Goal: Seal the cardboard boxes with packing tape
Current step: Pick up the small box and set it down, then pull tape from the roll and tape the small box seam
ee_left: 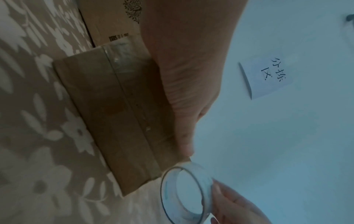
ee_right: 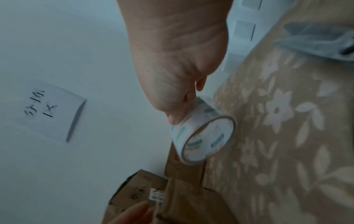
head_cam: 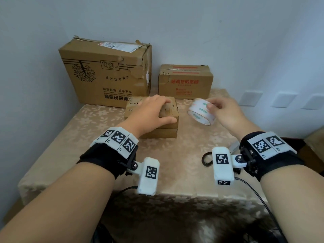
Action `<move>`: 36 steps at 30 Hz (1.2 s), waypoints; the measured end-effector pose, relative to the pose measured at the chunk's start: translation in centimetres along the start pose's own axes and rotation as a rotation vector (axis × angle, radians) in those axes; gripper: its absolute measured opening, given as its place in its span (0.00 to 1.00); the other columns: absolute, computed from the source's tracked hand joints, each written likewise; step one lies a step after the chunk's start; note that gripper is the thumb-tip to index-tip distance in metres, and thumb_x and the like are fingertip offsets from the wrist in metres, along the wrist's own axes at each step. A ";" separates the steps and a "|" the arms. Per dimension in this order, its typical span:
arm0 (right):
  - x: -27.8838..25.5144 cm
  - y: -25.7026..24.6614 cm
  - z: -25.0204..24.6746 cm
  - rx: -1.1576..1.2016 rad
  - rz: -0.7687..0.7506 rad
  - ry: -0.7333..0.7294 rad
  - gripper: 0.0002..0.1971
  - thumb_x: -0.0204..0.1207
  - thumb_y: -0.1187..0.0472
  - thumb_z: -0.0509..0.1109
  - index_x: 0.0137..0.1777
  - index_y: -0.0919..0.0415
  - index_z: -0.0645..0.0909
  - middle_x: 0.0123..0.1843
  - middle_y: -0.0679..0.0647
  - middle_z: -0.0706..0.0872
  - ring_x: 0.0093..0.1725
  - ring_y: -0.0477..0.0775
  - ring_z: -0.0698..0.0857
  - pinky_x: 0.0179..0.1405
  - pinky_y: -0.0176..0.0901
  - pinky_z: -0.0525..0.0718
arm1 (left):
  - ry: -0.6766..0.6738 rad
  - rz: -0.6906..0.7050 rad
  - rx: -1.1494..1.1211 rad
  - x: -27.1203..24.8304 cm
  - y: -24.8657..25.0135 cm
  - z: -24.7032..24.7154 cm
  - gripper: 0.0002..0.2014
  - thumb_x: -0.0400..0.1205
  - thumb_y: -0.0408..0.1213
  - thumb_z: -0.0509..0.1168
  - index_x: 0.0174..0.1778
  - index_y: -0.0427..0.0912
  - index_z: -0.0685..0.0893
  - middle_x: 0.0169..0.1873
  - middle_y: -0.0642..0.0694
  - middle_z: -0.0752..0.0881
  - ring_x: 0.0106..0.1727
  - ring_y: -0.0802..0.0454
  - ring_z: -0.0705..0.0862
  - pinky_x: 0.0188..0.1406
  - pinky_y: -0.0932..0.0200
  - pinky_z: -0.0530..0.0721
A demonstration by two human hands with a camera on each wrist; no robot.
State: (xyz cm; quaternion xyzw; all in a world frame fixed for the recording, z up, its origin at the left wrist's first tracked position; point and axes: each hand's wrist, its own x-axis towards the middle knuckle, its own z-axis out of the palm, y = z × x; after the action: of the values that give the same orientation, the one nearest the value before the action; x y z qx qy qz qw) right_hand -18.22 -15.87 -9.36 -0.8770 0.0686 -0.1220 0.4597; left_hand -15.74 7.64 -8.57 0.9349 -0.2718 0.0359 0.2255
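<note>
Small box [head_cam: 168,109] gripped by left hand [head_cam: 154,109]; right hand [head_cam: 226,109] pinches tape roll [head_cam: 201,111]; wall note [ee_left: 266,75] only in wrist views.

Three cardboard boxes [head_cam: 105,72], one roll of tape [head_cam: 201,112], two hands [head_cam: 150,111].
</note>
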 end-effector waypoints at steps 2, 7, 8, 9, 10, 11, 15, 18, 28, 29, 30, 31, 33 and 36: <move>-0.7 -1.7 -0.1 0.116 -0.086 -0.018 0.07 0.82 0.63 0.66 0.49 0.52 0.85 0.49 0.45 0.87 0.52 0.47 0.83 0.57 0.40 0.77 | 0.037 -0.024 -0.297 -0.4 1.2 -0.5 0.29 0.82 0.55 0.61 0.77 0.49 0.67 0.75 0.52 0.69 0.73 0.57 0.68 0.73 0.55 0.68; -2.6 -5.7 -0.3 0.437 -0.210 -0.145 0.10 0.79 0.63 0.69 0.37 0.52 0.86 0.33 0.41 0.89 0.38 0.38 0.85 0.44 0.30 0.81 | 0.078 0.015 -0.778 -1.0 4.2 -1.9 0.17 0.85 0.51 0.59 0.68 0.50 0.76 0.66 0.49 0.79 0.67 0.54 0.79 0.69 0.46 0.78; -3.0 -6.4 -0.3 0.501 -0.225 -0.174 0.11 0.78 0.63 0.70 0.35 0.52 0.87 0.33 0.43 0.89 0.38 0.40 0.86 0.43 0.32 0.82 | 0.062 0.010 -0.871 -1.1 4.6 -2.1 0.13 0.84 0.50 0.61 0.61 0.49 0.79 0.59 0.48 0.84 0.59 0.52 0.84 0.63 0.46 0.83; -3.1 -6.8 -0.3 0.549 -0.229 -0.200 0.11 0.77 0.61 0.71 0.33 0.52 0.88 0.34 0.45 0.89 0.39 0.43 0.86 0.44 0.35 0.83 | 0.062 0.002 -0.937 -1.2 4.8 -2.2 0.09 0.83 0.48 0.64 0.54 0.48 0.80 0.52 0.47 0.86 0.53 0.52 0.86 0.56 0.50 0.86; -3.2 -7.1 -0.3 0.601 -0.217 -0.222 0.10 0.74 0.60 0.73 0.32 0.52 0.88 0.35 0.48 0.89 0.40 0.45 0.86 0.45 0.38 0.84 | 0.073 -0.006 -0.981 -1.3 4.9 -2.4 0.07 0.82 0.46 0.66 0.50 0.47 0.80 0.48 0.47 0.87 0.48 0.53 0.87 0.50 0.55 0.86; -3.2 -7.2 -0.1 0.651 -0.194 -0.239 0.08 0.72 0.59 0.74 0.32 0.52 0.89 0.36 0.50 0.90 0.41 0.48 0.87 0.46 0.41 0.83 | 0.080 -0.011 -1.022 -1.4 4.9 -2.5 0.06 0.82 0.44 0.66 0.49 0.46 0.81 0.45 0.47 0.87 0.45 0.54 0.87 0.45 0.58 0.85; -2.9 -7.2 0.8 0.875 -0.085 -0.261 0.10 0.62 0.55 0.82 0.40 0.57 0.88 0.47 0.60 0.87 0.49 0.56 0.84 0.51 0.48 0.81 | 0.064 -0.010 -1.195 -1.7 3.8 -3.2 0.08 0.77 0.44 0.66 0.46 0.43 0.83 0.42 0.46 0.87 0.42 0.52 0.84 0.44 0.59 0.81; -2.7 -7.3 1.5 1.047 -0.045 -0.279 0.10 0.73 0.59 0.72 0.49 0.65 0.81 0.53 0.63 0.85 0.52 0.57 0.84 0.52 0.48 0.83 | 0.051 -0.005 -1.289 -1.9 3.0 -3.7 0.06 0.77 0.42 0.64 0.37 0.48 0.84 0.40 0.48 0.86 0.42 0.53 0.82 0.44 0.58 0.77; -3.2 -9.5 2.5 0.685 -0.053 -0.341 0.16 0.65 0.54 0.72 0.47 0.66 0.85 0.41 0.58 0.84 0.41 0.53 0.81 0.42 0.40 0.79 | 0.193 -0.104 -1.058 -2.3 2.4 -4.5 0.11 0.83 0.46 0.61 0.40 0.43 0.80 0.31 0.50 0.79 0.33 0.55 0.76 0.39 0.57 0.73; -3.3 -9.7 2.5 0.633 -0.068 -0.357 0.08 0.66 0.55 0.71 0.39 0.59 0.85 0.36 0.53 0.83 0.37 0.49 0.81 0.36 0.36 0.79 | 0.204 -0.114 -1.020 -2.4 2.4 -4.7 0.11 0.84 0.45 0.60 0.40 0.43 0.78 0.30 0.50 0.77 0.31 0.56 0.75 0.36 0.59 0.73; -3.4 -9.6 2.5 0.599 -0.078 -0.363 0.05 0.66 0.55 0.70 0.35 0.55 0.84 0.34 0.51 0.83 0.37 0.48 0.81 0.35 0.36 0.79 | 0.205 -0.110 -0.984 -2.5 2.3 -4.8 0.11 0.85 0.44 0.59 0.38 0.44 0.76 0.28 0.50 0.76 0.29 0.56 0.74 0.32 0.61 0.72; -3.5 -9.7 2.5 0.570 -0.089 -0.374 0.05 0.65 0.55 0.70 0.33 0.55 0.84 0.34 0.50 0.83 0.38 0.48 0.81 0.37 0.37 0.80 | 0.201 -0.097 -0.938 -2.6 2.4 -4.9 0.13 0.86 0.43 0.59 0.36 0.45 0.74 0.27 0.51 0.75 0.27 0.57 0.73 0.29 0.64 0.71; -3.5 -9.6 2.7 0.506 -0.103 -0.404 0.05 0.64 0.56 0.70 0.35 0.57 0.84 0.36 0.52 0.85 0.42 0.50 0.82 0.44 0.41 0.80 | 0.190 -0.067 -0.837 -2.7 2.7 -5.0 0.15 0.86 0.41 0.59 0.32 0.45 0.71 0.26 0.52 0.75 0.25 0.60 0.73 0.25 0.68 0.69; -3.4 -9.4 3.0 0.509 -0.100 -0.393 0.07 0.62 0.60 0.68 0.37 0.61 0.84 0.37 0.54 0.85 0.44 0.53 0.81 0.48 0.45 0.79 | 0.185 -0.041 -0.806 -2.6 3.1 -4.8 0.15 0.86 0.38 0.58 0.32 0.44 0.72 0.26 0.51 0.77 0.26 0.60 0.75 0.24 0.69 0.70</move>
State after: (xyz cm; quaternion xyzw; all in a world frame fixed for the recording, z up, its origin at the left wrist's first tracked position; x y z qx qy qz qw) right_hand -20.61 -7.40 -3.78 -0.7427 -0.0974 0.0138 0.6623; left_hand -19.32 8.71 -3.55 0.7697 -0.2243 0.0058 0.5977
